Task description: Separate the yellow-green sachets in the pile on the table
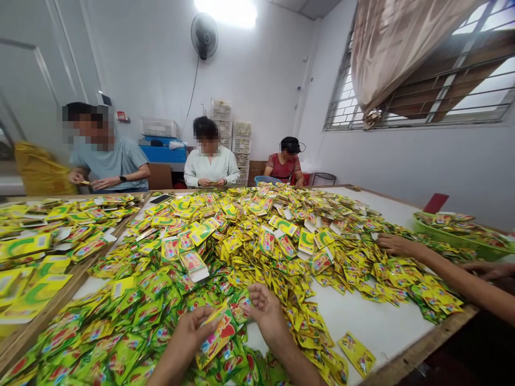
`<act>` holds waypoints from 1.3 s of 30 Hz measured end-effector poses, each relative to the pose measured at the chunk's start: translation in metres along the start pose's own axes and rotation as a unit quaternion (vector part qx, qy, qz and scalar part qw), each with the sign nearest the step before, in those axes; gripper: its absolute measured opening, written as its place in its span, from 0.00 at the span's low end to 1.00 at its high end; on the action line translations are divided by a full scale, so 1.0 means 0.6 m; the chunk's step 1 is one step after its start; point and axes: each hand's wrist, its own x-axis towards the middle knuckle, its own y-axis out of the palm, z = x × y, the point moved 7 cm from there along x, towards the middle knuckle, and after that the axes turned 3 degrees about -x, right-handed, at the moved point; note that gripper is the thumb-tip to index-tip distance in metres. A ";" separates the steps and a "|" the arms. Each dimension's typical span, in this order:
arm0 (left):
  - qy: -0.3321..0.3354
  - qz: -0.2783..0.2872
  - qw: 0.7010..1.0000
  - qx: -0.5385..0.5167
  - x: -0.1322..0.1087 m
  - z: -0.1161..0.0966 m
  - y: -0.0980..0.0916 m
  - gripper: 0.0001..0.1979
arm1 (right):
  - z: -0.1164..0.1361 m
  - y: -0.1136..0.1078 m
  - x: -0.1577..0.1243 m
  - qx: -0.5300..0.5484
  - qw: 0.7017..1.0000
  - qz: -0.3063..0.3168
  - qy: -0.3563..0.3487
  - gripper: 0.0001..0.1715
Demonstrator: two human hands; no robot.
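My left hand [188, 338] grips a small flat yellow carton [217, 336] with red and green print, held at a slant low in the middle of the head view. My right hand [269, 315] is at the carton's upper right end, fingers curled, its thumb against a green sachet [240, 304]. Whether part of that sachet is inside the carton cannot be made out. Beneath and left of my hands spreads a heap of green sachets [132, 332]. Yellow sachets [317, 327] lie to the right, and a printed carton with a white flap [193, 265] rests just beyond.
More cartons [281, 225] are piled mid-table, and others [34, 246] lie past a wooden divider [72, 297]. At right, a co-worker's arm [426, 252] reaches over the sachets near a green basket [475, 241]. Three people sit along the far side.
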 end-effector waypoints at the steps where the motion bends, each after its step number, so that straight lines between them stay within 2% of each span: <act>1: 0.000 0.000 1.000 0.007 -0.001 -0.002 0.000 0.16 | -0.001 0.001 -0.001 -0.003 1.000 0.007 0.001 0.19; 4: -0.007 -0.004 1.000 -0.022 -0.004 -0.005 -0.002 0.18 | 0.003 0.006 -0.002 -0.005 0.998 0.058 0.014 0.18; 7: -0.027 -0.021 0.996 -0.081 -0.009 -0.005 -0.006 0.19 | 0.007 0.013 -0.001 0.020 0.991 0.117 0.057 0.20; 11: -0.029 -0.018 0.996 -0.087 -0.015 -0.013 -0.003 0.18 | 0.017 0.024 0.006 -0.010 0.989 0.143 0.047 0.17; 17: -0.038 -0.030 0.995 -0.084 -0.016 -0.015 -0.012 0.16 | 0.025 0.041 0.012 -0.129 0.986 0.107 -0.020 0.15; 21: -0.039 -0.072 0.988 -0.129 -0.012 -0.017 -0.040 0.15 | 0.033 0.018 0.000 -0.235 0.970 0.056 -0.034 0.13; 22: -0.035 -0.088 0.987 -0.130 -0.011 -0.019 -0.048 0.15 | 0.030 0.011 -0.005 -0.290 0.956 0.037 -0.029 0.13; 24: -0.028 -0.119 0.986 -0.115 -0.011 -0.021 -0.063 0.15 | 0.015 0.003 -0.016 -0.418 0.908 0.010 -0.013 0.15; 26: -0.025 -0.130 0.987 -0.091 -0.010 -0.021 -0.070 0.15 | -0.006 0.005 -0.024 -0.496 0.868 0.005 0.006 0.14; 27: -0.024 -0.130 0.988 -0.081 -0.010 -0.021 -0.071 0.15 | -0.017 0.008 -0.025 -0.503 0.864 0.009 0.015 0.14; 31: -0.024 -0.127 0.991 -0.025 -0.011 -0.020 -0.072 0.16 | -0.033 0.010 -0.022 -0.475 0.880 0.014 0.024 0.10; 36: -0.011 -0.105 0.994 -0.020 -0.008 -0.021 -0.064 0.14 | 0.004 0.000 -0.026 -0.503 0.862 0.019 -0.051 0.07; 39: -0.018 -0.100 0.994 -0.045 -0.007 -0.015 -0.060 0.14 | 0.037 -0.005 -0.012 -0.518 0.849 -0.008 -0.101 0.11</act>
